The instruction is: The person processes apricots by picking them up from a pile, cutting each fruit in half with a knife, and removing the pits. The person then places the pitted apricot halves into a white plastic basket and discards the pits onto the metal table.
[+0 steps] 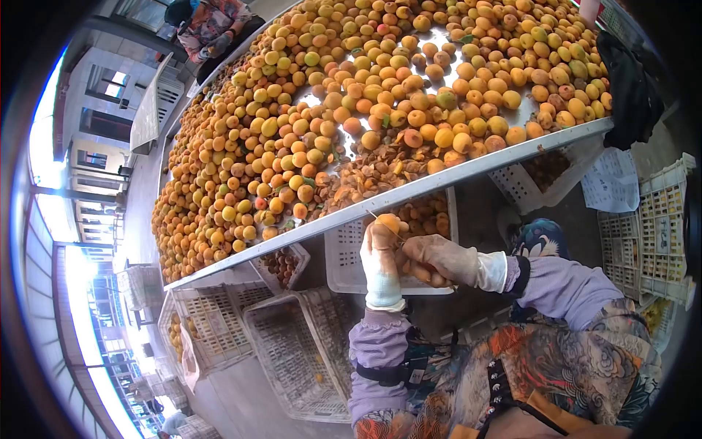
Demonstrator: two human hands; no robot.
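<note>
My left hand (380, 252), in a pale glove, is closed on an orange-yellow apricot (390, 222) just below the table's metal edge. A thin pointed thing sticks up beside this fruit. Close on its right is my right hand (442, 260), also gloved, with its fingers pressed together near the fruit; what they hold is hidden. Beneath both hands a white crate (347, 256) contains brownish-orange pieces. Above them, a pile of torn, flattened pieces (373, 175) lies at the edge of the table among whole apricots (285, 139).
The metal table edge (322, 222) runs diagonally in front of me. Plastic crates (292, 351) stand on the floor at lower left, with more crates (662, 227) at right. Dark cloth (632, 91) hangs at the table's right corner. Another person (212, 29) sits across at upper left.
</note>
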